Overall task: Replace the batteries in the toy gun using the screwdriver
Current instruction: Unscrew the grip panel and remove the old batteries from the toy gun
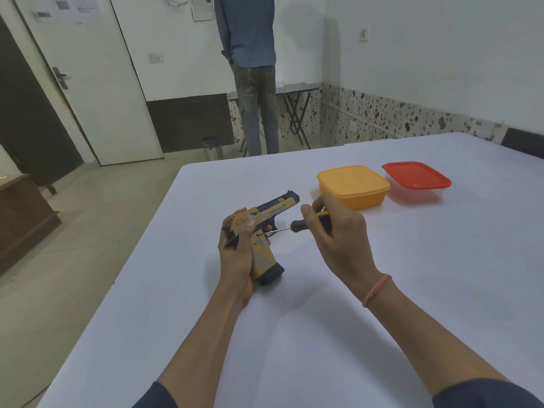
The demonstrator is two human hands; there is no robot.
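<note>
A yellow and black toy gun (pixel 266 219) is held just above the white table (pixel 294 334), barrel pointing away to the right, its black grip base near the tabletop. My left hand (pixel 235 254) grips it from the left around the rear and grip. My right hand (pixel 335 234) holds a screwdriver (pixel 300 223) with a black and yellow handle. Its thin metal shaft points left, and the tip touches the side of the gun's grip near the trigger. No batteries are in view.
A closed orange container (pixel 353 187) and a red-lidded clear container (pixel 416 179) stand on the table beyond my right hand. A person (pixel 250 69) stands with back turned past the table's far edge. The table's left edge drops to the floor.
</note>
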